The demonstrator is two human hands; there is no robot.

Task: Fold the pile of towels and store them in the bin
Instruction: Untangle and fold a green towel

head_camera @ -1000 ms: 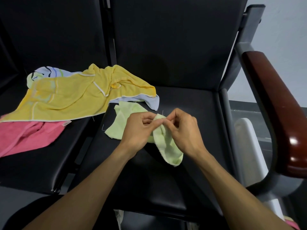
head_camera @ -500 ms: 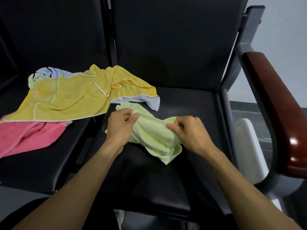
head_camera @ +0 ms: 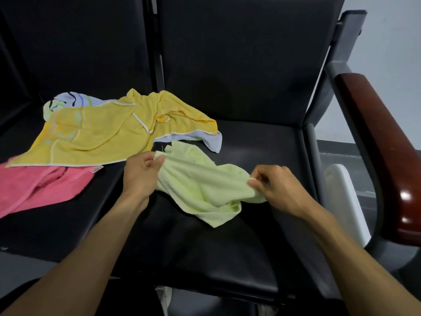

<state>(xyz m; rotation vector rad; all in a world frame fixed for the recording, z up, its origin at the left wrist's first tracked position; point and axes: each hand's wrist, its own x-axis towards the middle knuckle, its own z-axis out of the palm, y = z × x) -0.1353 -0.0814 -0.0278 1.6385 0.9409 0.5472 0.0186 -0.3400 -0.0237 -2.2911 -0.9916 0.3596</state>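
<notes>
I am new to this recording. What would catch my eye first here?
First, the light green towel stretched between the left hand and the right hand over the black seat. Behind it to the left lies a crumpled yellow towel, overlapping a pink towel.

Pale green towel (head_camera: 200, 179), plain, between the left hand (head_camera: 140, 176) and right hand (head_camera: 276, 190). Beyond the left hand: yellow towel (head_camera: 95, 133) with white piping; under it a pale blue towel (head_camera: 213, 142), striped at its far end; pink towel (head_camera: 41, 188). Black seat (head_camera: 262, 142); reddish-brown armrest (head_camera: 382, 142) beyond the right hand.
</notes>
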